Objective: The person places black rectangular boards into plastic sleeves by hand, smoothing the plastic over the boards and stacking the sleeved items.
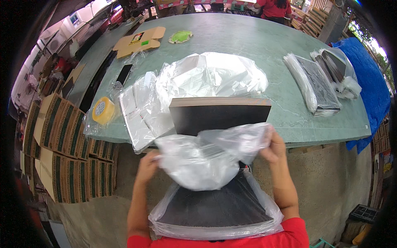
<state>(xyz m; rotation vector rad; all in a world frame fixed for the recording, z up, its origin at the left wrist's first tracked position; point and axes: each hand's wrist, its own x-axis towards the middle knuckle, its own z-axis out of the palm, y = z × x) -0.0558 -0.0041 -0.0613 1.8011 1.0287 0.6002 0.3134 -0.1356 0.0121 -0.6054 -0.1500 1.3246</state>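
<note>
A clear plastic bag [198,161] stretches between my two hands, partly blurred by motion. My left hand [148,164] is closed on its left edge, and my right hand [273,145] grips the bag's gathered right end. Just beyond the bag, a stack of black boards [219,118] with pale brown edges stands at the near edge of the table. Below, against my body, lies a black panel [215,202] wrapped in clear plastic. A heap of clear plastic bags [211,76] spreads behind the stack, and a flat pack of folded plastic [144,115] lies to its left.
The green table [285,120] has a curved-looking near edge. A yellow tape roll [103,110], an opened cardboard box [138,41] and a green cloth [180,37] lie leftward. Bagged black boards [312,84] sit right, near a blue tarp [366,78]. Cartons [66,128] are stacked left; a person [275,8] is beyond.
</note>
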